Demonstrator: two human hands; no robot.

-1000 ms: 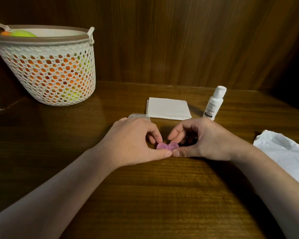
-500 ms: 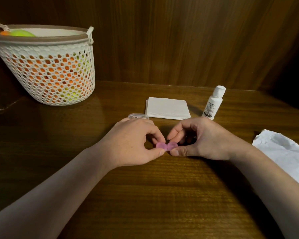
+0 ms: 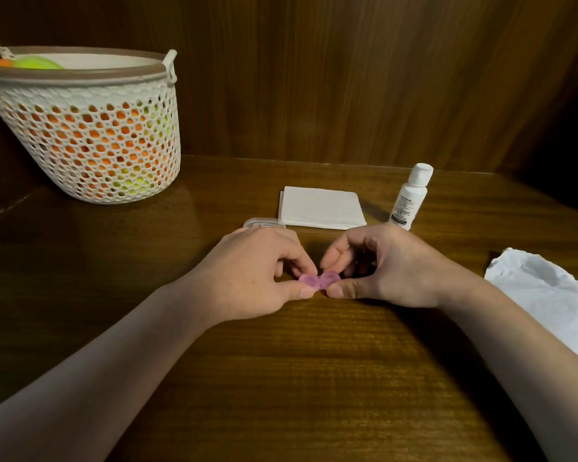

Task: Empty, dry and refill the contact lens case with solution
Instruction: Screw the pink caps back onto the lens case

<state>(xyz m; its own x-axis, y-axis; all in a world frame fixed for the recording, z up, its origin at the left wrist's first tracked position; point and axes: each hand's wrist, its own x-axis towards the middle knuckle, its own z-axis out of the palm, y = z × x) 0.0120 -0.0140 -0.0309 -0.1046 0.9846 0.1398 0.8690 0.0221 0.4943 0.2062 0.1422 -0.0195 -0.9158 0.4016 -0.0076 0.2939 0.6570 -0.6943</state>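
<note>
Two hands meet over the pink lens case [image 3: 319,282], which sits low on the table [image 3: 314,378] between them. The left hand [image 3: 254,278] pinches the left well between thumb and forefinger; the right hand [image 3: 391,268] pinches the right well the same way, its other fingers curled behind. Whether the case rests on the wood or is lifted just clear of it cannot be told, nor whether its caps are on.

Behind the hands lie a folded tissue stack [image 3: 322,207] and a small clear lid or box [image 3: 264,223], half hidden by the left knuckles. The capped solution bottle [image 3: 411,196] stands upright just beyond the right hand. A crumpled tissue [image 3: 548,295] lies well to the right, and a basket [image 3: 84,128] stands at the far left.

The likely trouble is the size of the case: it is small and probably smooth, so a pinch by fingertips alone could slip if either hand twists hard, and any liquid inside would spill onto the table. A backward jerk of the right hand could also knock over the bottle, which is narrow and tall.
</note>
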